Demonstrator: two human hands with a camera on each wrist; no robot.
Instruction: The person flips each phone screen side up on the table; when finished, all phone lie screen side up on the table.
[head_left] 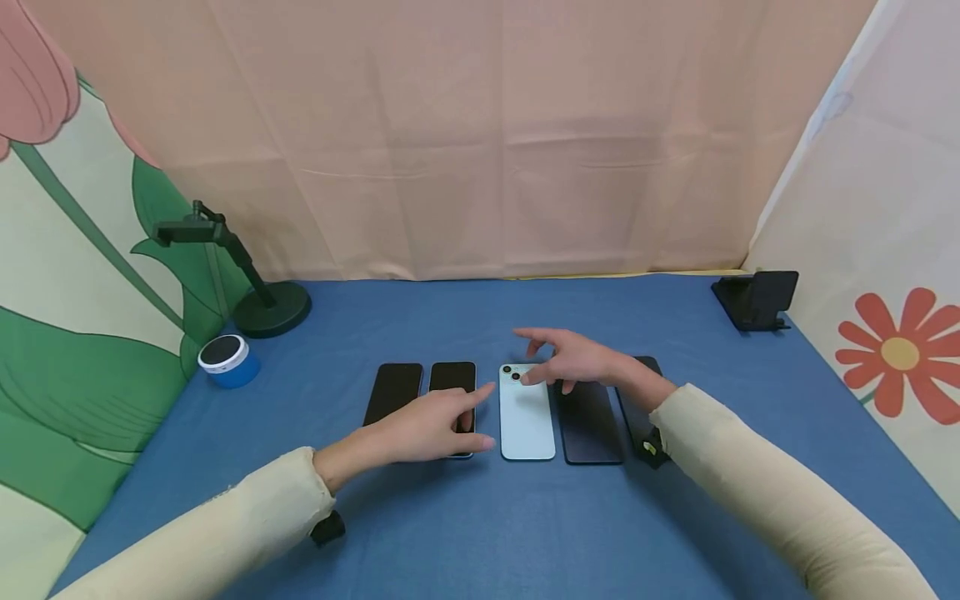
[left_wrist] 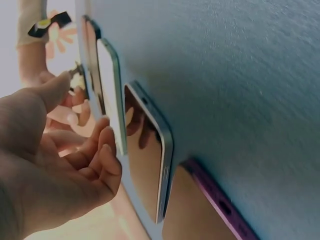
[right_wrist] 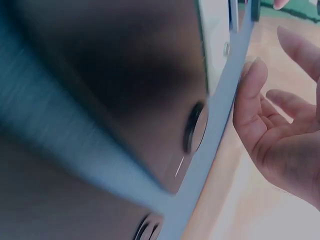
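Several phones lie in a row on the blue cloth. From the left come a black-screened phone [head_left: 392,394] with a purple edge [left_wrist: 212,192] in the left wrist view, then a silver-edged phone [head_left: 453,376], screen up. A pale blue phone [head_left: 527,425] lies back up in the middle. To its right are a dark phone [head_left: 592,429] and another dark phone [head_left: 636,417], partly hidden by the right forearm. My left hand [head_left: 431,425] hovers over the silver-edged phone, fingers loose, holding nothing. My right hand [head_left: 573,358] is above the pale phone's camera end, index finger extended, grasping nothing.
A dark green stand [head_left: 273,308] with a folding arm is at the back left, beside a blue and white round device [head_left: 228,360]. A black phone stand [head_left: 757,300] sits at the back right. Printed cloth walls enclose the blue table [head_left: 480,533].
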